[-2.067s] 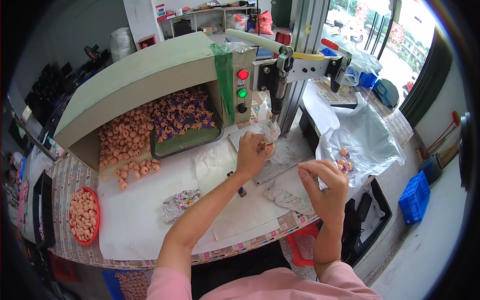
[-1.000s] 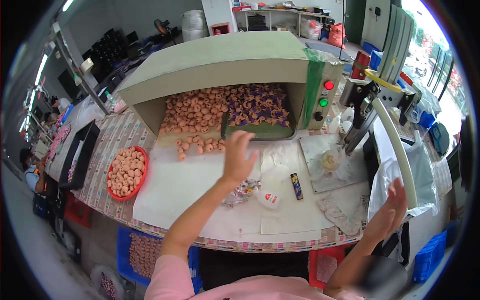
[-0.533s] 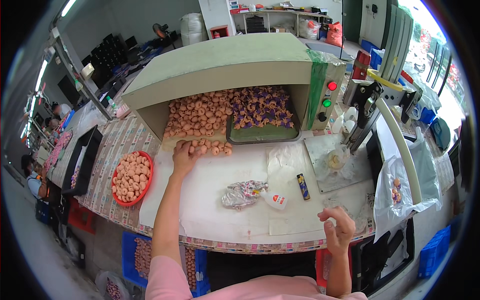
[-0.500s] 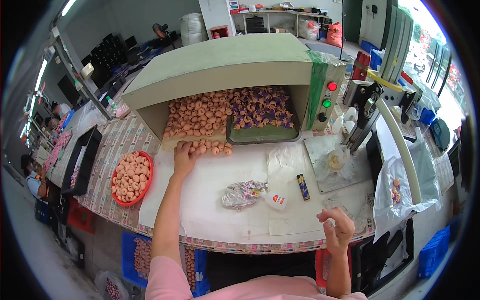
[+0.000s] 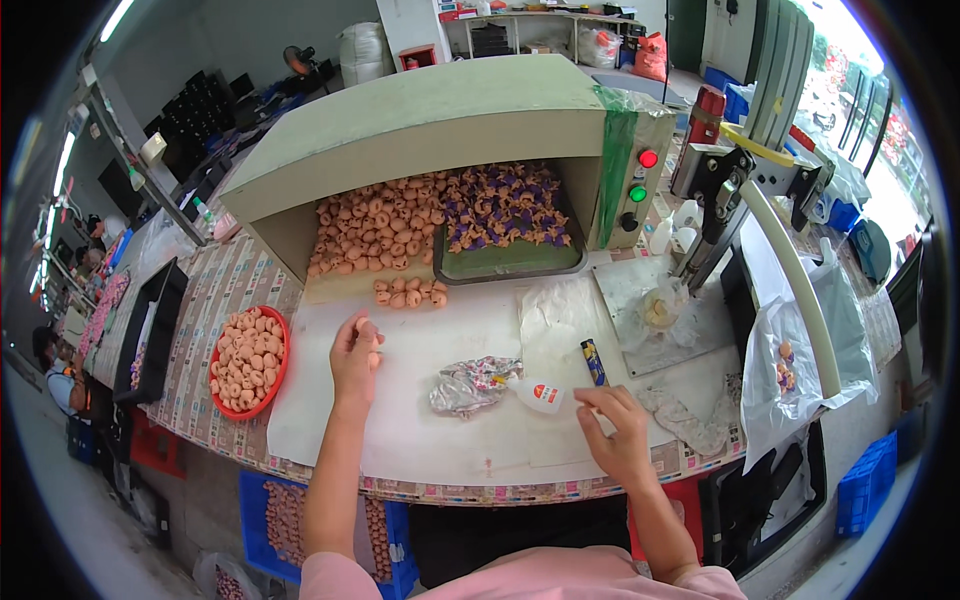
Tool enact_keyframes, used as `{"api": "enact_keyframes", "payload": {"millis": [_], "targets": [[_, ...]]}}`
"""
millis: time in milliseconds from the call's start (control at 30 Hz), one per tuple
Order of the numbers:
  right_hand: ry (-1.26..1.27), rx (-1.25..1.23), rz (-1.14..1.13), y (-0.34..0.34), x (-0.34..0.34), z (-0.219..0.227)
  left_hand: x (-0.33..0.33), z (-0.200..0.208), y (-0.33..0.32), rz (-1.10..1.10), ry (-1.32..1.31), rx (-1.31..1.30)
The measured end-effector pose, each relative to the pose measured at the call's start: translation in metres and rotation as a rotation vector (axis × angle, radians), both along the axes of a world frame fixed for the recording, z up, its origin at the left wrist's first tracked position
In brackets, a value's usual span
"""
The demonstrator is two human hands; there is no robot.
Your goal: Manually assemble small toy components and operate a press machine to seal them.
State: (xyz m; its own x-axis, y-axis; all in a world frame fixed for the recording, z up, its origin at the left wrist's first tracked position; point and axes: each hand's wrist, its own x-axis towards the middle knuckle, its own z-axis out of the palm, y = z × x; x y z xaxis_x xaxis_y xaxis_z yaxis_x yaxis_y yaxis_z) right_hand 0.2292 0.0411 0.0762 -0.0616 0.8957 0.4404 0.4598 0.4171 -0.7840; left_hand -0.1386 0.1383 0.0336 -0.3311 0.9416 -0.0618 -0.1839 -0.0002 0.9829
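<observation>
My left hand (image 5: 352,368) is closed round a few small peach-coloured doll heads, held over the white sheet (image 5: 400,440); one head (image 5: 374,360) shows at the fingers. Just beyond it lies a short row of loose doll heads (image 5: 410,293). My right hand (image 5: 617,430) hovers with thumb and forefinger apart, nothing visible in it. Nearest to it is a small white squeeze bottle (image 5: 540,395) with a red-and-white label, lying with its tip against crumpled silver foil (image 5: 470,386). A dark blue printed tube (image 5: 594,362) lies beyond the right fingers.
A pale green hooded box (image 5: 420,100) shelters piled doll heads (image 5: 385,225) and a dark tray (image 5: 510,263) of purple-and-tan figure pieces. A red basket (image 5: 284,370) of heads stands left. At right are a lever press (image 5: 740,190) and plastic sheeting (image 5: 770,430).
My left hand has drawn back from the row toward me, carrying a few doll heads. My right hand has moved left, toward the bottle. The whole view has shifted slightly.
</observation>
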Motion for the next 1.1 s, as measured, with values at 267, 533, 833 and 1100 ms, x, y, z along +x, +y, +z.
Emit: {"api": "enact_keyframes", "payload": {"millis": [267,533,833,1100], "targets": [[-0.388,-0.079,0.037,0.029,-0.033,-0.024,0.091,0.011,-0.076,-0.335,-1.281,-0.120],[-0.037,-0.172,-0.043,0.004,-0.020,-0.027,0.131,-0.003,-0.107,-0.459,-1.329,-0.175],[0.347,-0.151,-0.034,-0.022,0.008,-0.020,0.155,-0.026,-0.113,-0.549,-1.130,-0.241],[0.257,0.029,-0.008,-0.023,0.012,-0.026,0.163,-0.040,-0.113,-0.647,-0.905,-0.166]]}}
